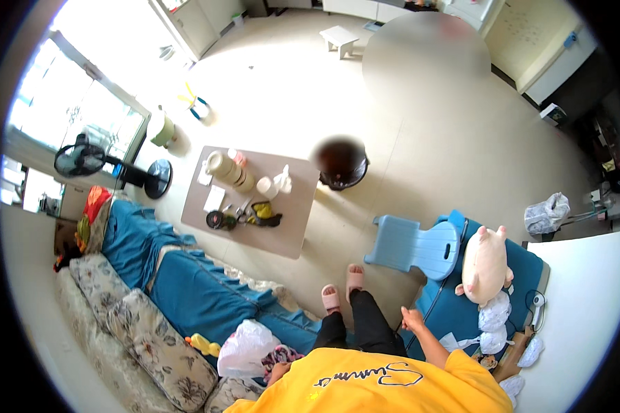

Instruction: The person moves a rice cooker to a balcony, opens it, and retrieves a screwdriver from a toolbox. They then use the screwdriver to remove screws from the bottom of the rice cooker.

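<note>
Beside the sofa seat, my left hand (279, 372) rests against a dark pink patterned cloth (280, 357). Its fingers are mostly hidden, so I cannot see whether it grips the cloth. A white plastic bag (246, 348) lies just beyond, with a yellow plush toy (204, 345) to its left. My right hand (412, 319) is held out beside my thigh with the fingers curled in. Anything inside that hand is too small or hidden to make out. Closest to it are the edge of the blue-covered seat (434, 329) and a light blue plastic chair (415, 244).
A low table (282, 237) ahead carries a beige thermos (229, 171), a white cup (266, 187) and small items. Right of it stands a black-lined bin (344, 177). A fan (157, 180) is at left; a pink pig plush (486, 267) lies on the right seat.
</note>
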The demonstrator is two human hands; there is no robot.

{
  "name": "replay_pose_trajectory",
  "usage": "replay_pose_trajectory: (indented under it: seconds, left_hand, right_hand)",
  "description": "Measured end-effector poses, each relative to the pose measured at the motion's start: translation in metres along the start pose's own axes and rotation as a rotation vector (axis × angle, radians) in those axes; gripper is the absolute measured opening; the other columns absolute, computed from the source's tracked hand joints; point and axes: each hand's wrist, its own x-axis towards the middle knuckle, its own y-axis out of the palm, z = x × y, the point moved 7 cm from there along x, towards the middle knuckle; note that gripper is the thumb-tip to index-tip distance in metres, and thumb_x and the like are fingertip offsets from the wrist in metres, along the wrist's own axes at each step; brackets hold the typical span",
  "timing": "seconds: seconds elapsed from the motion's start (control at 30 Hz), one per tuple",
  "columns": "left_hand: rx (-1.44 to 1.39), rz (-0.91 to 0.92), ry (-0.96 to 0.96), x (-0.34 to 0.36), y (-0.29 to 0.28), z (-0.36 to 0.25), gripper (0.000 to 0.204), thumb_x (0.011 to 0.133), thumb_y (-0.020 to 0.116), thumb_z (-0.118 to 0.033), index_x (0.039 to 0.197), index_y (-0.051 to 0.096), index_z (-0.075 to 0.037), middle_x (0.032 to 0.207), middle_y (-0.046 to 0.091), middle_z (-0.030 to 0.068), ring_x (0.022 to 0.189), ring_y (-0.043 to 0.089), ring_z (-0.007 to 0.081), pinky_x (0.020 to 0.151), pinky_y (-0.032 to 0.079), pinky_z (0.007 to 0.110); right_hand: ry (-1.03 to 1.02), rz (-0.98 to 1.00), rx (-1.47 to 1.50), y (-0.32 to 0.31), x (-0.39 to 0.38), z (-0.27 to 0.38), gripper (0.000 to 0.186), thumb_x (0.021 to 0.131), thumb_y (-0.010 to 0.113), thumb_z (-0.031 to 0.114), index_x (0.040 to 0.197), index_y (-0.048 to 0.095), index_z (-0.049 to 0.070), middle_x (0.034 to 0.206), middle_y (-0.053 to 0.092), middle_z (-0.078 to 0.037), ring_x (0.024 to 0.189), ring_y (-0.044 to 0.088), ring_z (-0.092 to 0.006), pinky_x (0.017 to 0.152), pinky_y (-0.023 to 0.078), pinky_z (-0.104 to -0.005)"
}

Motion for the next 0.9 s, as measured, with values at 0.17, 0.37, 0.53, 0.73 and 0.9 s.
replay_pose_trajectory:
  seconds: [0.17, 0.37, 0.53, 0.73, 0.9]
  left_hand:
    - [-0.380, -0.054, 0.001, 0.034, -0.078, -0.168, 0.022, 0.082, 0.052, -0.021, 0.091, 0.061, -0.004, 0.075, 0.065, 0.0087, 0.062, 0.063, 0.0181, 0.049, 0.046, 0.029]
    - [-0.423, -0.040, 0.057, 0.064, -0.114, -0.290, 0.025, 0.080, 0.056, -0.026, 0.090, 0.062, -0.004, 0.075, 0.065, 0.0037, 0.066, 0.063, 0.0158, 0.054, 0.047, 0.029]
    - [-0.521, -0.098, 0.004, 0.105, -0.142, -0.316, 0.027, 0.079, 0.055, -0.024, 0.073, 0.067, 0.000, 0.078, 0.066, 0.0119, 0.074, 0.063, 0.0215, 0.065, 0.049, 0.030]
    - [-0.368, 0.048, 0.021, 0.180, -0.207, -0.397, 0.034, 0.087, 0.045, -0.032, 0.100, 0.059, -0.004, 0.087, 0.065, 0.0116, 0.079, 0.064, 0.0257, 0.067, 0.045, 0.045]
    - [-0.521, -0.033, 0.159, 0.203, -0.243, -0.579, 0.020, 0.083, 0.055, -0.025, 0.090, 0.062, -0.007, 0.078, 0.064, 0.0059, 0.068, 0.063, 0.0167, 0.057, 0.047, 0.028]
  right_hand:
    - [0.321, 0.183, 0.377, -0.011, 0.046, -0.070, 0.049, 0.089, 0.044, 0.034, 0.054, 0.055, 0.001, 0.050, 0.055, -0.009, 0.039, 0.050, -0.0175, 0.039, 0.042, -0.0304]
    - [-0.018, -0.029, 0.432, -0.083, 0.111, 0.080, 0.032, 0.087, 0.045, 0.020, 0.065, 0.059, 0.003, 0.057, 0.058, -0.005, 0.048, 0.055, -0.0148, 0.045, 0.046, -0.0263]
    - [-0.217, 0.016, 0.463, -0.137, 0.131, 0.243, 0.031, 0.090, 0.046, 0.027, 0.074, 0.058, 0.003, 0.066, 0.059, -0.005, 0.056, 0.058, -0.0118, 0.046, 0.046, -0.0247]
    - [-0.254, -0.139, 0.661, -0.178, 0.188, 0.287, 0.032, 0.091, 0.043, 0.027, 0.075, 0.057, 0.003, 0.067, 0.059, -0.006, 0.054, 0.057, -0.0121, 0.042, 0.043, -0.0245]
    - [-0.119, -0.084, 0.383, -0.186, 0.191, 0.252, 0.028, 0.086, 0.047, 0.018, 0.067, 0.058, 0.001, 0.054, 0.055, -0.008, 0.047, 0.054, -0.0191, 0.040, 0.041, -0.0323]
